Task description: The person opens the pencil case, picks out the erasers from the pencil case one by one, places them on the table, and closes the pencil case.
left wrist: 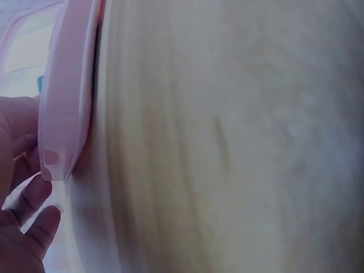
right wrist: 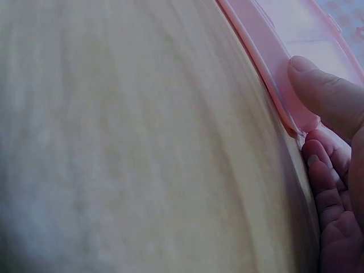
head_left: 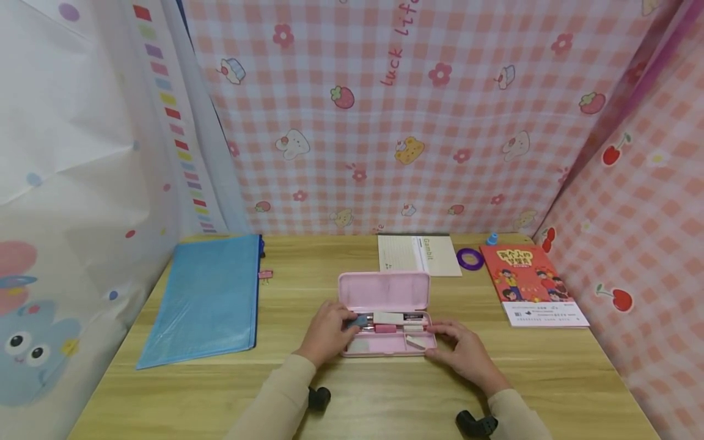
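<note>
A pink pencil case (head_left: 385, 352) lies on the wooden table with its lid (head_left: 384, 291) raised at the back. Inside are a white block-like piece (head_left: 388, 318), a pink piece (head_left: 385, 329), a small blue item (head_left: 360, 321) and a whitish piece (head_left: 416, 343) in the front right compartment. My left hand (head_left: 327, 333) grips the case's left end, its thumb over the rim beside the blue item. At the right end, my right hand (head_left: 463, 353) holds the corner, thumb (right wrist: 324, 91) against the front wall and fingers behind the end.
On the left lies a blue folder (head_left: 206, 302), with a pink binder clip (head_left: 266, 274) by its edge. Behind the case are a notebook (head_left: 434, 256), a purple tape roll (head_left: 470, 259) and a small blue object (head_left: 492, 239). A red book (head_left: 525, 275) lies at the right.
</note>
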A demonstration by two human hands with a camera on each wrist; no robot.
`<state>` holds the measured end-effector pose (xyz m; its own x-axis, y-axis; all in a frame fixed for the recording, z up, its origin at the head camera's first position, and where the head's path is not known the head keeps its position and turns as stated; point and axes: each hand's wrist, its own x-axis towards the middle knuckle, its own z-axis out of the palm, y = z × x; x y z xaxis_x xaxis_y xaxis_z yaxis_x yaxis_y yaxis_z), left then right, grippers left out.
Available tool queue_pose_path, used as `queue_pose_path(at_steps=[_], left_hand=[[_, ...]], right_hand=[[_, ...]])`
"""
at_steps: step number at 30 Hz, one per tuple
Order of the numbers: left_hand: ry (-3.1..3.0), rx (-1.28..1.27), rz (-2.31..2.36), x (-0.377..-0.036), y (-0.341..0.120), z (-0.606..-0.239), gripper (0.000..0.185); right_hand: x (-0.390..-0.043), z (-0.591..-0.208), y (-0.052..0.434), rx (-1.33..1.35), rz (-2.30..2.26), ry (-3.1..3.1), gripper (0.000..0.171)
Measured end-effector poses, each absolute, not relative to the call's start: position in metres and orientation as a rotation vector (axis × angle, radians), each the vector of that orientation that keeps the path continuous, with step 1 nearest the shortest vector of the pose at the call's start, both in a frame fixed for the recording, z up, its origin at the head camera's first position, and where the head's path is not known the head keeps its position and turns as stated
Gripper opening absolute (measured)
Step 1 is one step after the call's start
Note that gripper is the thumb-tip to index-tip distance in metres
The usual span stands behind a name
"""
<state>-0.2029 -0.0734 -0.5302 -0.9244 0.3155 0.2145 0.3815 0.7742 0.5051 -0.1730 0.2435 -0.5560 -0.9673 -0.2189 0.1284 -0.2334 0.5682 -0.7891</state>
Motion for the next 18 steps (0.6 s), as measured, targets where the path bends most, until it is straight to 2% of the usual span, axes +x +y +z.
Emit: queue_pose_path(at_steps=[18], left_hand=[[-2.793, -0.496, -1.011, -0.2072, -0.0723, -0.5358, 0.019]], right_hand=[[-0.1720, -0.5548, 0.2440, 0.368, 1.444, -2.775, 0.043]])
